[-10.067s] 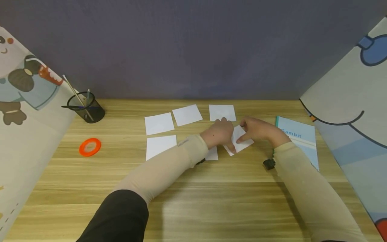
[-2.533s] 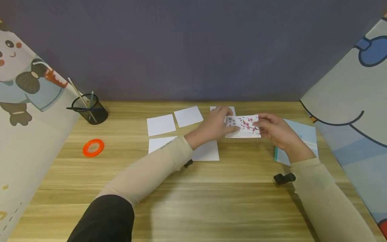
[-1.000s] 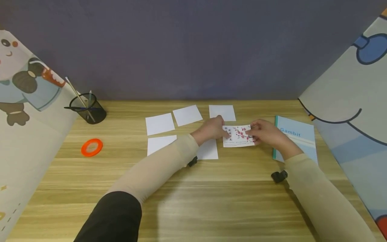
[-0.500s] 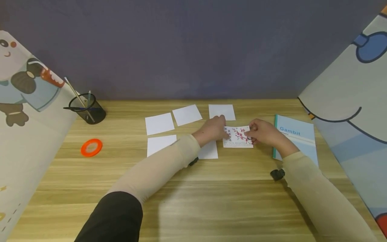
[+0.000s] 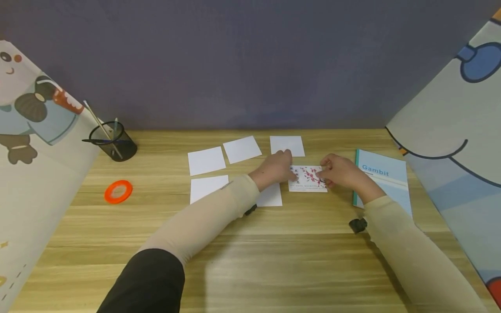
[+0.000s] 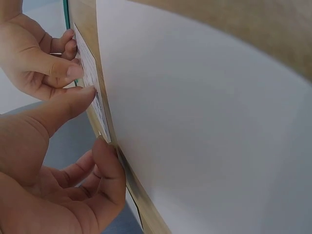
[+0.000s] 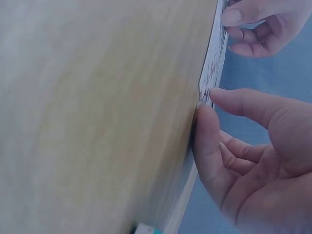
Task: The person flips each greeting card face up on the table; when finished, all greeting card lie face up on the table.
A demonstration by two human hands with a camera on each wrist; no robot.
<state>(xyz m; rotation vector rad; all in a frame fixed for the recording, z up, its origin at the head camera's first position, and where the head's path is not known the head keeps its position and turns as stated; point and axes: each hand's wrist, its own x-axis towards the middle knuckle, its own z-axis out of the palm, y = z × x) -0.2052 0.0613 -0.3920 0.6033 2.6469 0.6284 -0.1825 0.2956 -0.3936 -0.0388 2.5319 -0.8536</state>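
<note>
A small card printed with pink blossoms and dark lettering lies face up on the wooden table, right of the blank white cards. My left hand pinches its left end, the thumb on the printed face and the index finger at the edge. At the opposite end my right hand holds the card likewise between thumb and index finger. In the right wrist view, the card appears nearly edge-on, close against the tabletop. The left forearm and hand partly cover two blank cards in the head view.
Blank white cards lie in two loose rows, one card just behind the left hand. A light blue "Gambit" notebook is partly under the right forearm. At left are an orange tape roll and a black mesh pen cup.
Ten seconds ago the hands held a tilted card with a blank side showing. Later the blossom-printed card was held up, then lowered toward the table. Over the last half second it has barely shifted.
</note>
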